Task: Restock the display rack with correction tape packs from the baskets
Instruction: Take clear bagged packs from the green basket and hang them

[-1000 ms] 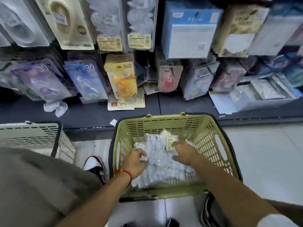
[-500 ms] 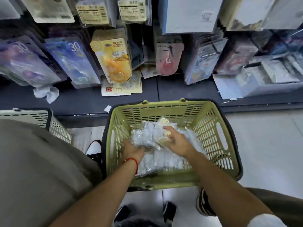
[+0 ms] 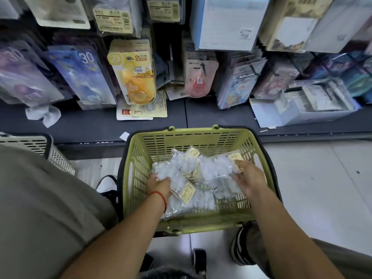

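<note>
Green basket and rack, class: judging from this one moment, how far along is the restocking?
Done: the rack's hooks already carry hanging packs, though who hung them is unclear. In hand: the left hand and right hand both grip clear packs inside the green basket. Left: several packs remain there, none lifted toward the rack; the white basket's contents are hidden.

My left wrist wears a red string (image 3: 161, 197). The slatted basket (image 3: 201, 137) mid-frame is olive green; its packs (image 3: 213, 170) are clear white with yellow labels.
</note>
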Demonstrator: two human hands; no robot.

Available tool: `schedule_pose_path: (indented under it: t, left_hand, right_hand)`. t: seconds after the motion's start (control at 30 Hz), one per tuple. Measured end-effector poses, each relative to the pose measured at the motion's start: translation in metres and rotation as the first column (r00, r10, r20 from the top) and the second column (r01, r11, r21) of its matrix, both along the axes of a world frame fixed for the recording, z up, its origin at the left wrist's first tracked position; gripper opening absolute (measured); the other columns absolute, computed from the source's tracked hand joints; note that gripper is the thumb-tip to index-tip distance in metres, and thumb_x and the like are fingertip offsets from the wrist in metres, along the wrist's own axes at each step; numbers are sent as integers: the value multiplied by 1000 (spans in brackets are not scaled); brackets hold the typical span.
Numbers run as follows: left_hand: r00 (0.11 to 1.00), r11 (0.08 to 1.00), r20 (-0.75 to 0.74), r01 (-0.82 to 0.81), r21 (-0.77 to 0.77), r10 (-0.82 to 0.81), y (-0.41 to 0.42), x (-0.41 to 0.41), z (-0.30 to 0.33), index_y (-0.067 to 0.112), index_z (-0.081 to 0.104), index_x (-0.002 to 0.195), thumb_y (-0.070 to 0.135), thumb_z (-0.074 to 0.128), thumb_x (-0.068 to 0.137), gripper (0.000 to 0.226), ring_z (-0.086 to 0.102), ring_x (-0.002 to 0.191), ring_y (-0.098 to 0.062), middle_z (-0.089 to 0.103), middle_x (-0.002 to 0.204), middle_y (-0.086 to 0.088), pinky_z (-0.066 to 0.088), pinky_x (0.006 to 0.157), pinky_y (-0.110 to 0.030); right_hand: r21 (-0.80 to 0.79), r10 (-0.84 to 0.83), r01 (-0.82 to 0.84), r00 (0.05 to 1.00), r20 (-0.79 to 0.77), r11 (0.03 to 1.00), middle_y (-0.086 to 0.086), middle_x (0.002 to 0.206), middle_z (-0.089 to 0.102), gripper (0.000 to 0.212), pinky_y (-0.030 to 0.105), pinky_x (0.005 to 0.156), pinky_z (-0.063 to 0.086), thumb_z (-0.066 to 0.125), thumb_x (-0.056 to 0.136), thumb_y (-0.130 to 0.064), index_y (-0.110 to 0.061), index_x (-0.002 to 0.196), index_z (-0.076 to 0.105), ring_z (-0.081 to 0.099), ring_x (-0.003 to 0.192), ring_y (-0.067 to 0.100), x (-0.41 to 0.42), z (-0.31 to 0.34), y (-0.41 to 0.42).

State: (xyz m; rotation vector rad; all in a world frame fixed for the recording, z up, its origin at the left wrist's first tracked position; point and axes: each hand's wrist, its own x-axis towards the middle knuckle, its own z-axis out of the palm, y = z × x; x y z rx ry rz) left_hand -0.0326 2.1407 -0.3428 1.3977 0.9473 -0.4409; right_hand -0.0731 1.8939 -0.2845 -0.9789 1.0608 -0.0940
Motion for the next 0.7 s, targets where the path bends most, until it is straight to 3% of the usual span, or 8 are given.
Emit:
schedule_pose_path:
  t: [0.07, 0.13, 0.2, 0.27, 0.47, 0.57, 0.63, 0.7]
  left_hand:
    - [999, 987, 17, -24, -156, 27, 3, -15, 9, 14, 55, 134, 1, 66, 99, 39, 68, 108, -38, 64, 128, -17, 63, 76, -52]
    - [998, 930, -29, -70, -360, 64, 6, -25, 18, 27, 45, 146, 0, 65, 100, 57, 65, 104, -33, 60, 129, -15, 62, 71, -56]
    - [994, 868, -49, -112, -484, 102, 8, -29, 25, 27, 34, 156, -2, 61, 101, 67, 62, 106, -34, 56, 131, -15, 61, 69, -56]
    - [994, 853, -8, -102, -511, 113, 11, -28, 29, 25, 35, 152, 0, 57, 104, 58, 65, 109, -36, 56, 131, -15, 63, 71, -51]
    - [987, 905, 163, 67, -420, 3, 15, -26, 35, 31, 46, 137, 5, 69, 98, 52, 73, 107, -31, 69, 127, -12, 65, 73, -40]
    - [974, 963, 208, 134, -236, -84, 20, -29, 31, 32, 48, 132, 2, 69, 98, 50, 75, 98, -24, 72, 117, -4, 62, 63, -32]
    - [969, 973, 202, 176, -148, -144, 28, -30, 29, 29, 47, 134, 1, 72, 96, 54, 74, 102, -25, 73, 117, -2, 63, 77, -41]
    - [962, 973, 205, 205, -108, -180, 36, -31, 29, 26, 52, 133, -3, 75, 92, 55, 73, 106, -26, 74, 123, -4, 63, 88, -50]
  right_hand:
    - [87, -7, 9, 1000, -21, 996, 18, 121, 73, 40, 35, 79, 63, 71, 96, -2, 0, 135, 62, 72, 104, 31, 1, 2, 15]
    - [103, 100, -94, 994, -49, 990, 19, 106, 79, 27, 40, 84, 65, 73, 95, -4, -1, 121, 69, 77, 99, 30, 2, 6, 39]
    - [-22, 308, -313, 943, -125, 949, 15, 90, 81, 12, 45, 81, 66, 74, 94, -3, -1, 106, 71, 79, 80, 23, 1, 4, 61]
    - [-134, 490, -525, 842, -226, 840, 14, 98, 80, 8, 45, 88, 63, 75, 94, -8, -5, 100, 71, 73, 83, 20, -2, -1, 77]
    - [-233, 778, -871, 492, -390, 434, -2, 96, 76, 27, 27, 67, 59, 79, 90, -44, -17, 95, 76, 70, 84, 14, 2, -17, 84]
    - [-455, 670, -797, 590, -450, 397, 3, 100, 74, 26, 41, 88, 62, 67, 98, -43, -17, 101, 72, 68, 84, 16, 17, -31, 72]
    - [-642, 554, -736, 632, -541, 213, 6, 123, 68, 24, 43, 102, 56, 67, 100, -29, -18, 122, 66, 66, 103, 18, 28, -42, 62]
    - [-644, 559, -762, 565, -606, 71, 9, 146, 52, 51, 44, 113, 46, 72, 98, -24, -16, 144, 51, 56, 129, 26, 37, -57, 60]
